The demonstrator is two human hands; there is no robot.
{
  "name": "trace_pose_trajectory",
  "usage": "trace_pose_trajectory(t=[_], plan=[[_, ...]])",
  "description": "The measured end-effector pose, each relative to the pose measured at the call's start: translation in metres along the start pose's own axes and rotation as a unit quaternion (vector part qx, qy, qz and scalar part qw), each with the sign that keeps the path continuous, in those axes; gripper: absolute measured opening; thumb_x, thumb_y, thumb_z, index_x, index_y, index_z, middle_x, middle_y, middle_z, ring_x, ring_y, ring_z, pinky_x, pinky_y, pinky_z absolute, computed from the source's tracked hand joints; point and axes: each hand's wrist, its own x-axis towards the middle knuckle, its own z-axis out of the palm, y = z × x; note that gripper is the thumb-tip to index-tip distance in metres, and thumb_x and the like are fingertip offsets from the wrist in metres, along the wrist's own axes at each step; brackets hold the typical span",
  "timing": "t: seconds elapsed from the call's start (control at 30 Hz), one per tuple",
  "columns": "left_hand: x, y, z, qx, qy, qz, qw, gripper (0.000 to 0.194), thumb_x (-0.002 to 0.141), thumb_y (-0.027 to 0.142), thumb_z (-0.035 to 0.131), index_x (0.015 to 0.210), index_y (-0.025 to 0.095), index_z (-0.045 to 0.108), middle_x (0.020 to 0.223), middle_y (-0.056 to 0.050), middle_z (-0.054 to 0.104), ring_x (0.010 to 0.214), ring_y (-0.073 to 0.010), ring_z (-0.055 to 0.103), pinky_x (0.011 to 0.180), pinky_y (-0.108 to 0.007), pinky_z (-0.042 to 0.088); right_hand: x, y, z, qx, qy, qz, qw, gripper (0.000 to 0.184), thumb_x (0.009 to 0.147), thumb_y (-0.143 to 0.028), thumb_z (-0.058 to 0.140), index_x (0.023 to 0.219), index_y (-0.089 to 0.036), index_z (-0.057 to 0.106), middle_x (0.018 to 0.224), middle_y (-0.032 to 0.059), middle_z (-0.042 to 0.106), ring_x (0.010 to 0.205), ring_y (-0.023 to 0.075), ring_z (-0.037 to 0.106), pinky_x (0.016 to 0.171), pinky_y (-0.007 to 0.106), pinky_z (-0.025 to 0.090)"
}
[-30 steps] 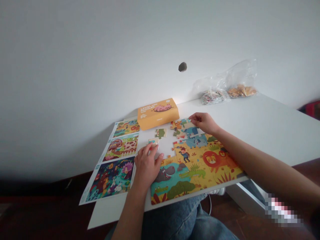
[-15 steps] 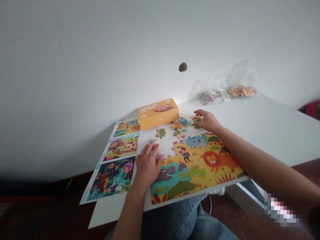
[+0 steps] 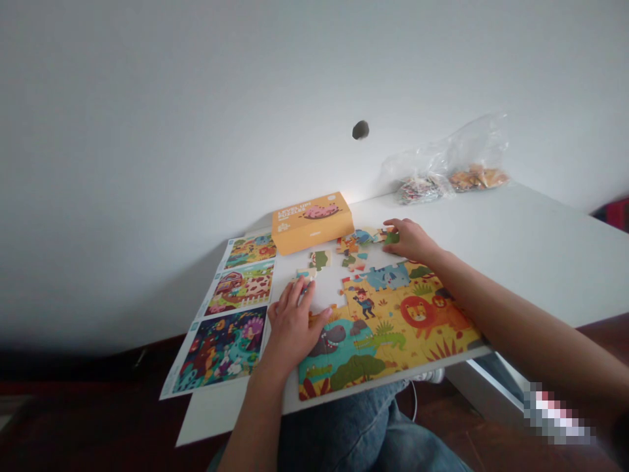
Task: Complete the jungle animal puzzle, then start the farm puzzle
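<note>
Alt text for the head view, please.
The right hand is at loose pieces beyond a partly assembled animal puzzle on a table; the left hand rests by the puzzle's left side. An orange box and bagged pieces lie behind, three printed pictures at left.

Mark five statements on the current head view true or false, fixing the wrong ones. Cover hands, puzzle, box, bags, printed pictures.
1. The yellow LEVEL UP! PUZZLES box sits left of the clear plastic bags. True.
2. The left hand grips that box. False: its fingers are spread at the left side of the jigsaw.
3. The right hand is at loose puzzle pieces beyond the jigsaw. True.
4. The jigsaw is complete. False: its far left corner is missing.
5. The farm picture is nearest the person. False: it is the middle of three; the dark night scene is nearest.
</note>
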Motion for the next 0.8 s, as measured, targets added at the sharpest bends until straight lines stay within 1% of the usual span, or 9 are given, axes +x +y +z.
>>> trace_pose_trajectory(t=[0.1,0.2,0.3,0.4,0.43,0.5,0.63,0.7,0.8], plan=[[-0.001,0.000,0.000,-0.004,-0.008,0.003,1.000,0.063,0.091,0.053,0.053,0.144,0.021,0.045,0.156,-0.010,0.037,0.143,-0.0316,0.032,0.106,-0.054,0.036,-0.001,-0.005,-0.001,0.041,0.013,0.012,0.999,0.049,0.078,-0.027,0.071,0.126,-0.020,0.063,0.105,0.0080,0.071,0.093,0.0213,0.065,0.086,0.030,0.047],[-0.001,0.000,0.000,-0.009,-0.010,0.004,1.000,0.065,0.090,0.055,0.053,0.145,0.022,0.044,0.156,-0.010,0.037,0.142,-0.0324,0.032,0.106,-0.054,0.036,-0.002,-0.008,0.000,0.059,0.037,0.019,0.997,0.033,0.083,-0.027,0.065,0.115,-0.023,0.071,0.098,0.0059,0.073,0.086,0.0204,0.066,0.079,0.029,0.048],[0.000,-0.001,0.000,-0.016,-0.009,0.007,1.000,0.065,0.090,0.056,0.052,0.145,0.022,0.044,0.155,-0.011,0.037,0.142,-0.0329,0.032,0.106,-0.054,0.035,-0.001,-0.005,0.001,0.038,0.057,0.030,0.997,0.030,0.084,-0.028,0.062,0.111,-0.021,0.072,0.096,0.0080,0.073,0.087,0.0230,0.065,0.079,0.032,0.048],[0.000,-0.002,0.000,-0.022,-0.008,0.007,1.000,0.065,0.089,0.056,0.052,0.145,0.023,0.044,0.155,-0.011,0.038,0.142,-0.0334,0.032,0.106,-0.054,0.035,-0.001,-0.001,0.002,-0.030,0.081,0.035,0.996,0.033,0.082,-0.029,0.063,0.113,-0.021,0.071,0.110,0.0127,0.070,0.101,0.0303,0.061,0.086,0.042,0.046],[0.000,-0.002,0.000,-0.022,-0.007,0.007,1.000,0.065,0.089,0.056,0.053,0.145,0.023,0.045,0.155,-0.011,0.038,0.142,-0.0336,0.033,0.106,-0.055,0.034,-0.002,-0.002,0.002,-0.044,0.087,0.020,0.995,0.033,0.083,-0.030,0.063,0.114,-0.022,0.071,0.117,0.0133,0.068,0.107,0.0325,0.059,0.089,0.045,0.045],[0.000,-0.001,0.001,-0.022,-0.007,0.006,1.000,0.065,0.089,0.056,0.053,0.144,0.023,0.045,0.155,-0.011,0.038,0.141,-0.0339,0.033,0.106,-0.054,0.034,-0.005,-0.007,0.003,-0.043,0.079,-0.048,0.995,0.036,0.086,-0.031,0.060,0.121,-0.024,0.067,0.131,0.0123,0.062,0.118,0.0344,0.053,0.094,0.051,0.042],[0.000,-0.001,0.001,-0.018,-0.008,0.005,1.000,0.066,0.089,0.056,0.053,0.145,0.022,0.044,0.156,-0.011,0.037,0.142,-0.0337,0.031,0.107,-0.054,0.033,-0.014,-0.027,0.010,-0.020,-0.025,-0.239,0.971,0.051,0.094,-0.036,0.052,0.144,-0.030,0.047,0.150,0.0067,0.046,0.139,0.0346,0.034,0.105,0.058,0.031],[0.000,-0.001,0.001,-0.015,-0.008,0.004,1.000,0.067,0.089,0.057,0.052,0.146,0.022,0.043,0.156,-0.011,0.036,0.143,-0.0334,0.031,0.108,-0.055,0.033,-0.017,-0.034,0.014,-0.022,-0.068,-0.275,0.959,0.050,0.095,-0.041,0.051,0.145,-0.031,0.047,0.149,0.0059,0.048,0.142,0.0358,0.029,0.108,0.061,0.024],[-0.001,-0.001,0.001,-0.014,-0.004,0.004,1.000,0.067,0.089,0.058,0.053,0.146,0.023,0.043,0.156,-0.010,0.036,0.142,-0.0334,0.031,0.107,-0.055,0.033,-0.016,-0.037,0.015,-0.027,-0.071,-0.263,0.962,0.046,0.093,-0.047,0.055,0.135,-0.028,0.058,0.134,0.0092,0.061,0.134,0.0368,0.039,0.107,0.060,0.024]])
